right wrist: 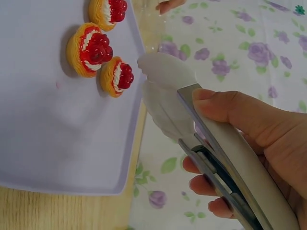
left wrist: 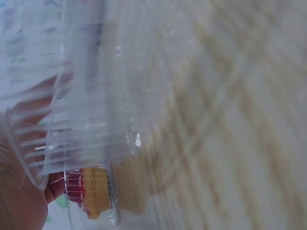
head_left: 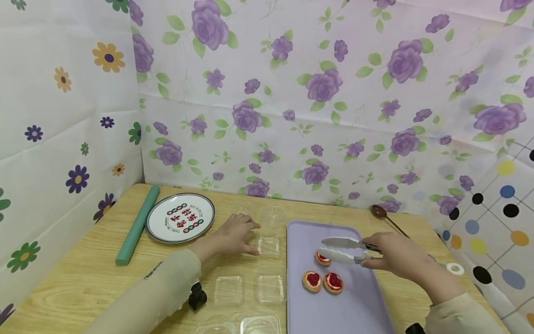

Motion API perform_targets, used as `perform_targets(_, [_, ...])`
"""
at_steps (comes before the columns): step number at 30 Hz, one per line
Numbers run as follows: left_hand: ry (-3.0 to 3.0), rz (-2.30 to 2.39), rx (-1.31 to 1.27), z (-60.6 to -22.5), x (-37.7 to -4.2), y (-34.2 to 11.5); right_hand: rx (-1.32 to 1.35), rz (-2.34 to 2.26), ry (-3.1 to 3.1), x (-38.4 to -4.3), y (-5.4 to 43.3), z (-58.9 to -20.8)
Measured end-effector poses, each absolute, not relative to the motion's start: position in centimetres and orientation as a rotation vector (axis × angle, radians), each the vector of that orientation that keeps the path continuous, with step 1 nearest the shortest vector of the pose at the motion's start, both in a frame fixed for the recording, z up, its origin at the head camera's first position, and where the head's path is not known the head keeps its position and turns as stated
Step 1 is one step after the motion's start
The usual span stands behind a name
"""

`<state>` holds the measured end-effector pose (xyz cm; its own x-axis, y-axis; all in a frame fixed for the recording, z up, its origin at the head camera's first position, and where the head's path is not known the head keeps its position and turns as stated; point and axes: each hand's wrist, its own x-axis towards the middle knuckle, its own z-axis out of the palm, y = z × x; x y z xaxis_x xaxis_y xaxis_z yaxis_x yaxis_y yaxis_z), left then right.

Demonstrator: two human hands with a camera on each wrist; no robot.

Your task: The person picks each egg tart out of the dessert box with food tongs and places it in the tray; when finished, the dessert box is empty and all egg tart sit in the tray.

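My right hand (head_left: pixel 396 257) grips tongs (right wrist: pixel 230 158) with pale tips and metal arms. The tips stand slightly apart, with nothing between them, over a lilac tray (head_left: pixel 333 308). Three small tarts with red fruit topping and cream lie on the tray, one of them a tart (head_left: pixel 312 280) at the left. My left hand (head_left: pixel 235 234) is among clear plastic boxes (head_left: pixel 269 245), its thumb and fingers apart. In the left wrist view a tart (left wrist: pixel 91 191) shows through clear plastic beside the fingers. Whether they touch that box is unclear.
A white plate (head_left: pixel 181 218) with red lettering and a green roll (head_left: pixel 138 225) lie at the left. More clear boxes (head_left: pixel 228 291) stand left of the tray. Beyond it are a brown ladle (head_left: pixel 379 212) and a white ring (head_left: pixel 454 268). Patterned cloth hangs around the table.
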<state>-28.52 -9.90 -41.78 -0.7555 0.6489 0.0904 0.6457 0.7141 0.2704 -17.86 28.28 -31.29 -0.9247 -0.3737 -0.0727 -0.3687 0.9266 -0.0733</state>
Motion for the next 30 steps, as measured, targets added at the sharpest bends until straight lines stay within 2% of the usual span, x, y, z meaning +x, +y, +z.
perform_targets(13, [2.98, 0.638, 0.984, -40.5, -27.2, -12.2, -0.612, -0.129, 3.079, -17.5, 28.1, -31.6])
perform_targets(30, [3.139, 0.652, 0.863, -40.7, -25.9, -17.0, -0.767, -0.119, 3.2, -18.1, 24.0, -31.5])
